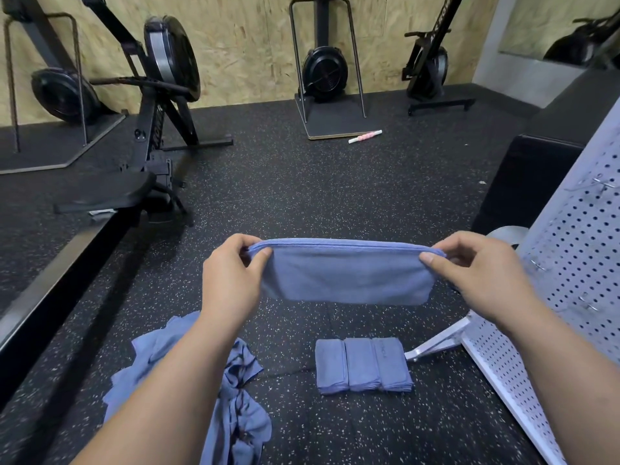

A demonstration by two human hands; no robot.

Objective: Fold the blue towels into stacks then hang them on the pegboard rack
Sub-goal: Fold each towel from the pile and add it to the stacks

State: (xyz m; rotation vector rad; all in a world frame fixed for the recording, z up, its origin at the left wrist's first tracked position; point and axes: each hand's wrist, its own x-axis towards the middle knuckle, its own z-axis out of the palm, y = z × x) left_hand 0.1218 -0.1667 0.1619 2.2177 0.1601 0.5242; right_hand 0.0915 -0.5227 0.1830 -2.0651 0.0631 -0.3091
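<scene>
Nearest the person, a crumpled pile of unfolded blue towels point(245, 424) lies on the speckled rubber floor point(302, 196) at the left. Just beyond it to the right, three folded stacks point(364, 365) sit side by side, touching, close to the foot of the pegboard rack point(570, 236). Above the gap between pile and stacks, a half-folded towel point(345, 275) hangs in the air, doubled over with its edges along the top. The likely trouble is here: nothing supports the cloth from below, so if either pinch loosens, the layers could slide out of line or a corner could drop, and the fold would come out crooked. Lowering it carelessly could also nudge the finished stacks apart. The left hand point(231, 276) pinches the towel's top left corner between thumb and curled fingers; the right hand point(476, 270) pinches the top right corner the same way, and the upper edge runs taut between them. The rack leans at the right with bare hooks, no towel on it yet. Farther off, rowing machines point(161, 95) stand against a board wall.
</scene>
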